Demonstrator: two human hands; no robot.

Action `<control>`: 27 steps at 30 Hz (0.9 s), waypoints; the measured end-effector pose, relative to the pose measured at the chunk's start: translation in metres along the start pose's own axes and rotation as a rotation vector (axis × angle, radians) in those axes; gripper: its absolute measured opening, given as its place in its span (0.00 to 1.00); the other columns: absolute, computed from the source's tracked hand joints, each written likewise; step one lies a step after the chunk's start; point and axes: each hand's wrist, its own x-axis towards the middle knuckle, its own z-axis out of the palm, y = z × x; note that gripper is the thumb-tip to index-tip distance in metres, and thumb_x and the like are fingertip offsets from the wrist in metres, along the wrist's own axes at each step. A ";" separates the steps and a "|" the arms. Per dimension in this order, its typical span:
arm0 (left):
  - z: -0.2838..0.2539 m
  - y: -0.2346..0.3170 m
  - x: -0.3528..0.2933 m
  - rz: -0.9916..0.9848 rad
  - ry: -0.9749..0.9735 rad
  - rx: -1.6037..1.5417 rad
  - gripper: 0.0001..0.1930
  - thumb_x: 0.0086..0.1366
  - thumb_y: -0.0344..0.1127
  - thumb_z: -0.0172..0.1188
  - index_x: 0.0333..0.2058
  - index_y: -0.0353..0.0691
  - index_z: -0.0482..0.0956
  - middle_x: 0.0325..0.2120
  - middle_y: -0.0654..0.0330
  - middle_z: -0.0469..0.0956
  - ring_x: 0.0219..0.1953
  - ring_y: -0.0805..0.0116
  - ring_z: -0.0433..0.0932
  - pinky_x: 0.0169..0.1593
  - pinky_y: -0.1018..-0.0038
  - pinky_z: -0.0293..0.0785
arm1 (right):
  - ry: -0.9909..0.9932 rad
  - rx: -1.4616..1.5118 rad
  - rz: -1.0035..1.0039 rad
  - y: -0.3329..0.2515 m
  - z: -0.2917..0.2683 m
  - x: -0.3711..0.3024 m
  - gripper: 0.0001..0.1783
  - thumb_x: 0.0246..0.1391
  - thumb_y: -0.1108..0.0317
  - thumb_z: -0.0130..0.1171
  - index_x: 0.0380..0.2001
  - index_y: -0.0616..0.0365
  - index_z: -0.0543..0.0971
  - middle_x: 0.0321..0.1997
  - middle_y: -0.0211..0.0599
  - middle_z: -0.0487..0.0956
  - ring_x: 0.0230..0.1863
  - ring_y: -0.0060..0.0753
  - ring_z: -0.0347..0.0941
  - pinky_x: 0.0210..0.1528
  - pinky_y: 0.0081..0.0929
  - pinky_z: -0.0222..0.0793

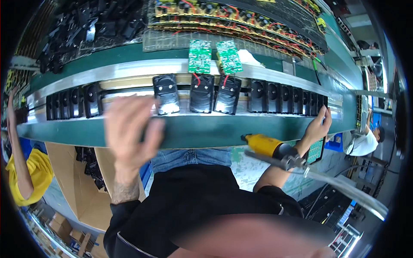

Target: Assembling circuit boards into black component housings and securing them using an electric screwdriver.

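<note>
My left hand is smeared by motion over the bench's near edge, thumb apart from the fingers and nothing visible in it. Just beyond its fingertips stands a black plastic housing with two bright metal dots. Beside that, two similar housings each have a green circuit board leaning out behind, joined by a red wire. My right hand rests with extended fingers against the right end of a row of black housings, apparently pushing or steadying the last one. More housings line up at the left.
A yellow power screwdriver hangs near my right forearm. Behind the metal rail lie a heap of black parts and a rack of wired components. A cardboard box stands lower left. A co-worker in yellow works at left.
</note>
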 end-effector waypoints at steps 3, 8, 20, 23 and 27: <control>0.022 0.015 0.012 0.081 -0.243 0.158 0.19 0.55 0.35 0.69 0.47 0.43 0.82 0.45 0.62 0.81 0.54 0.62 0.77 0.68 0.56 0.61 | 0.030 -0.002 0.020 0.008 -0.001 0.002 0.15 0.63 0.60 0.58 0.41 0.60 0.84 0.52 0.40 0.82 0.54 0.40 0.76 0.57 0.30 0.68; -0.014 -0.022 0.011 0.010 -0.197 0.301 0.16 0.54 0.34 0.69 0.43 0.42 0.84 0.41 0.62 0.80 0.47 0.64 0.77 0.68 0.55 0.60 | 0.047 0.007 -0.024 0.018 -0.003 0.004 0.14 0.63 0.62 0.58 0.40 0.61 0.84 0.49 0.39 0.83 0.50 0.38 0.78 0.54 0.28 0.70; 0.045 0.032 0.028 0.217 -0.279 0.005 0.17 0.54 0.35 0.68 0.44 0.42 0.84 0.46 0.60 0.81 0.54 0.59 0.76 0.66 0.54 0.64 | 0.082 0.039 0.000 -0.025 -0.003 0.001 0.18 0.63 0.55 0.58 0.35 0.59 0.86 0.31 0.34 0.86 0.32 0.33 0.78 0.40 0.28 0.72; 0.054 0.023 0.021 0.169 -0.258 0.028 0.18 0.55 0.35 0.68 0.45 0.41 0.83 0.46 0.60 0.81 0.58 0.59 0.75 0.67 0.53 0.63 | -0.083 -0.114 -0.018 -0.036 -0.016 0.012 0.22 0.62 0.49 0.57 0.33 0.59 0.86 0.27 0.34 0.84 0.28 0.35 0.77 0.37 0.30 0.72; 0.049 0.019 0.015 0.130 -0.177 -0.019 0.17 0.54 0.34 0.68 0.44 0.41 0.84 0.46 0.60 0.82 0.56 0.59 0.76 0.67 0.53 0.63 | -0.360 -0.384 0.067 -0.090 -0.020 0.048 0.28 0.60 0.43 0.56 0.32 0.60 0.85 0.26 0.35 0.84 0.29 0.38 0.77 0.37 0.31 0.71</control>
